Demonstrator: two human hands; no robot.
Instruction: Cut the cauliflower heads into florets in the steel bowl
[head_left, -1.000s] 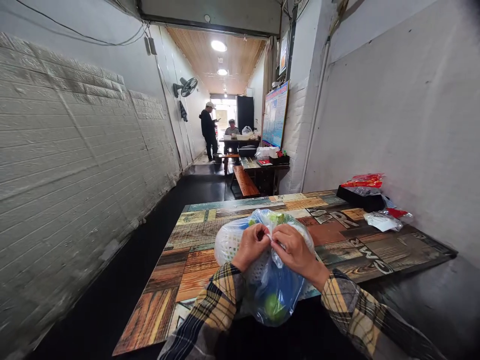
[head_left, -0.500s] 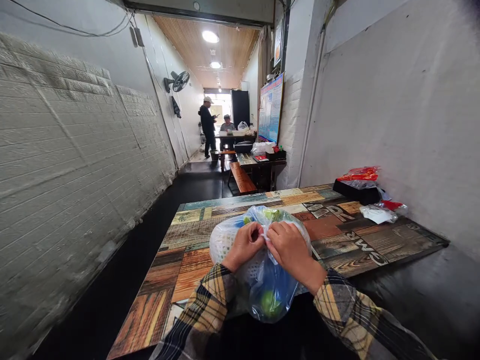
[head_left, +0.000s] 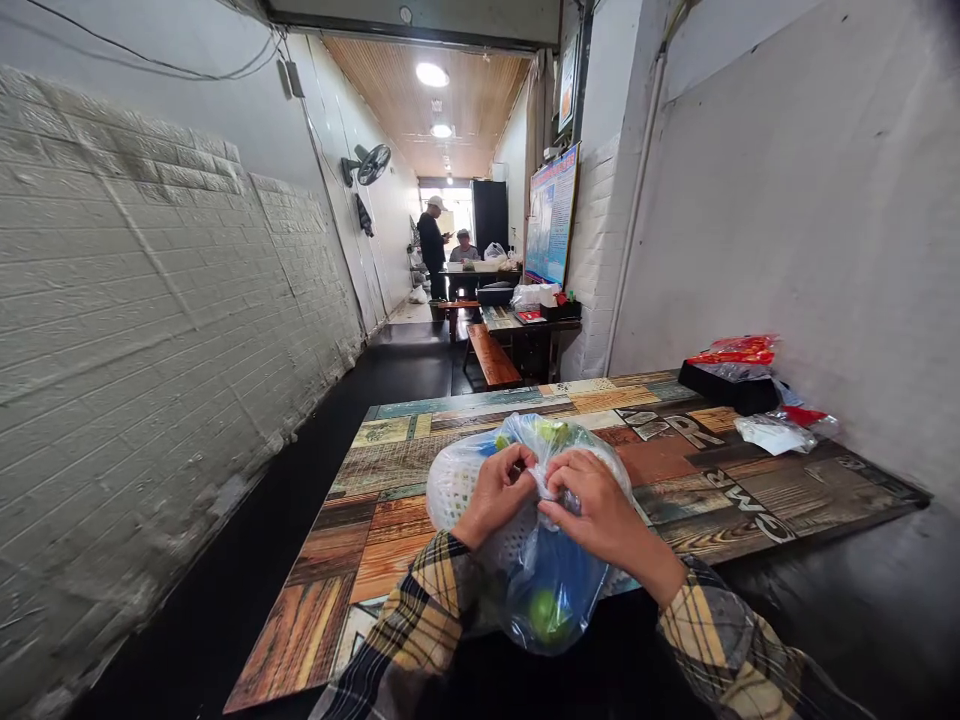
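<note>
A clear bluish plastic bag (head_left: 551,585) holding green round fruit hangs over the near edge of the patterned table (head_left: 390,520). Behind it sits a white perforated basket (head_left: 452,485). My left hand (head_left: 495,492) and my right hand (head_left: 592,505) meet at the top of the bag, both with fingers curled and pinching the gathered plastic at its neck. One green fruit (head_left: 546,612) shows through the bag's bottom and another (head_left: 553,433) near its top. Plaid sleeves cover both forearms.
A black tray (head_left: 727,385) with red packets and a crumpled white wrapper (head_left: 772,433) lie at the table's far right by the wall. A bench (head_left: 491,358) and another table stand beyond. Two people (head_left: 435,245) are far down the corridor. A brick wall runs along the left.
My hands stay at the bag's neck, fingers shifting slightly on the plastic. The view has swung a little; the far person has stepped to the right.
</note>
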